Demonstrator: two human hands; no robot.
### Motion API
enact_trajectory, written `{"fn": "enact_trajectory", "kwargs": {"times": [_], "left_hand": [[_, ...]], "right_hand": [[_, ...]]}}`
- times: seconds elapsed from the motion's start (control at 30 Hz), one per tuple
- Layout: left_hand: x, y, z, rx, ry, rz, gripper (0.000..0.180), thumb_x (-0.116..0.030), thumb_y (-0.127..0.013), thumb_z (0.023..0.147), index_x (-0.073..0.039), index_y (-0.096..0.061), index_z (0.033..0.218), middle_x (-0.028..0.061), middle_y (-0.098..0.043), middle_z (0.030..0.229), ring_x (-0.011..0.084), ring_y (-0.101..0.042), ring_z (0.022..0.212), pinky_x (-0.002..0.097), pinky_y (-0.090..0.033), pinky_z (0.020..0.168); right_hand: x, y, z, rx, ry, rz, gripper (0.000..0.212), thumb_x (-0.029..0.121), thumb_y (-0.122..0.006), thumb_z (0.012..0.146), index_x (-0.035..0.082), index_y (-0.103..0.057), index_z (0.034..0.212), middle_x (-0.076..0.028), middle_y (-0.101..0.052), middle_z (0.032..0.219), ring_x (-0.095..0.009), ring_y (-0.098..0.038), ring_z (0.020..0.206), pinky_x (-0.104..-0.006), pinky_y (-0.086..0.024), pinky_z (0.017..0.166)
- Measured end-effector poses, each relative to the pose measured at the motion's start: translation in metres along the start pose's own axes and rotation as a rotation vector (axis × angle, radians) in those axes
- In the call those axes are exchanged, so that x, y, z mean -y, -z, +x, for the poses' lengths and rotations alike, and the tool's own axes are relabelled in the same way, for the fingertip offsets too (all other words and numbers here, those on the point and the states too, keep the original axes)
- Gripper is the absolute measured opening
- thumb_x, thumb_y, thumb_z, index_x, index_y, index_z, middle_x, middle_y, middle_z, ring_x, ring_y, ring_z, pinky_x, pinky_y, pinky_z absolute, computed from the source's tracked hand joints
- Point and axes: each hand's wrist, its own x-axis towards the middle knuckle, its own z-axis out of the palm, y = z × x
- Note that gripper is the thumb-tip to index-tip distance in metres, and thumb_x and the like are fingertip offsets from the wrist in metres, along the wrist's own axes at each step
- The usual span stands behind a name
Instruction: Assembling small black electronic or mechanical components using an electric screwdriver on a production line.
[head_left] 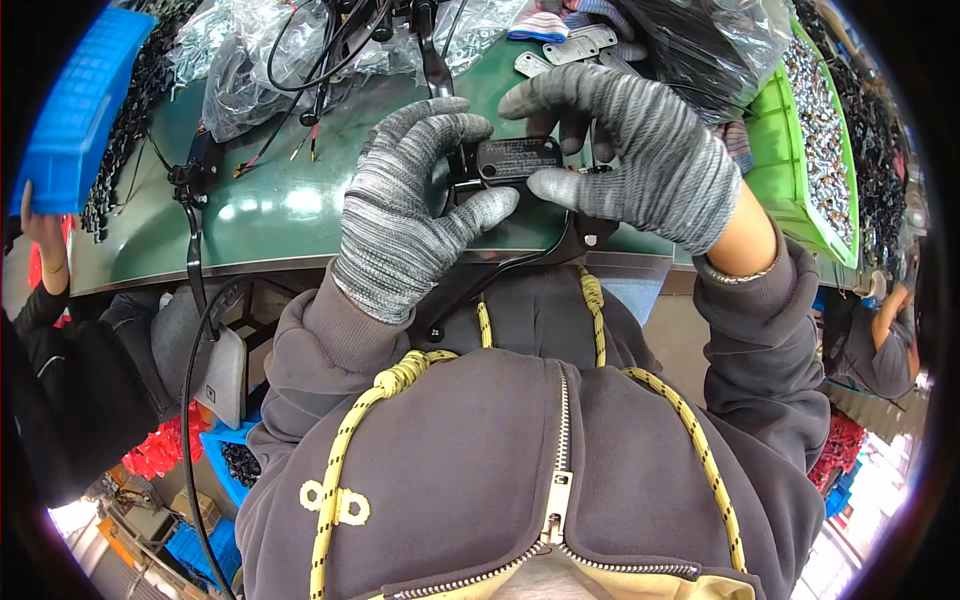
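A small black rectangular block with a printed lid (518, 160), much like a brake fluid reservoir, sits between my gloved hands above the table's near edge. My left hand (408, 200) curls around its left side, the thumb just below and the fingertips above. From the right, my right hand (640, 150) closes on the block's other end. Its thumb lies at the lower right corner, and the index finger arches above. A black bar (432, 65) runs up behind the block. Below hangs a black lever-like part (480, 285) with a cable. Finger undersides are partly hidden.
A green table (290, 225) carries another black bar assembly (193, 190), clear plastic bags (250, 95), loose cables and grey metal plates (580, 45). A green crate (800, 150) of small metal parts stands right. At left, another person's hand (42, 230) touches a blue crate (80, 110).
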Motion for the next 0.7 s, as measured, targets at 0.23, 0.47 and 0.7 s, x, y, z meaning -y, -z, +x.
{"fn": "enact_trajectory", "kwargs": {"times": [0.23,0.47,0.7], "left_hand": [[-0.017,0.001,-0.003,-0.149,0.198,-0.319,0.033,-0.011,-0.081,0.085,0.000,-0.068,0.113,0.0024,-0.063,0.095,0.0117,-0.063,0.088,0.0260,-0.055,0.075],[-0.034,0.004,0.007,-0.177,0.221,-0.316,0.023,-0.014,-0.077,0.090,0.001,-0.069,0.107,0.0046,-0.071,0.091,0.0089,-0.064,0.082,0.0247,-0.054,0.070],[-0.021,0.005,0.006,-0.146,-0.006,-0.154,0.039,-0.022,-0.082,0.083,-0.004,-0.067,0.115,0.0115,-0.061,0.115,0.0203,-0.060,0.107,0.0335,-0.052,0.090]], "right_hand": [[0.000,0.009,0.003,-0.007,-0.012,0.144,0.053,0.004,-0.081,0.080,0.006,-0.061,0.129,-0.003,-0.068,0.120,-0.014,-0.063,0.111,-0.0327,-0.051,0.097],[0.021,-0.003,0.018,-0.045,0.263,0.253,0.052,-0.006,-0.069,0.084,0.006,-0.061,0.134,-0.006,-0.069,0.121,-0.017,-0.064,0.114,-0.0322,-0.050,0.101],[0.001,0.004,0.023,-0.153,0.111,0.267,0.024,0.016,-0.074,0.088,0.005,-0.070,0.108,-0.011,-0.066,0.089,-0.022,-0.063,0.080,-0.0344,-0.050,0.074]]}}
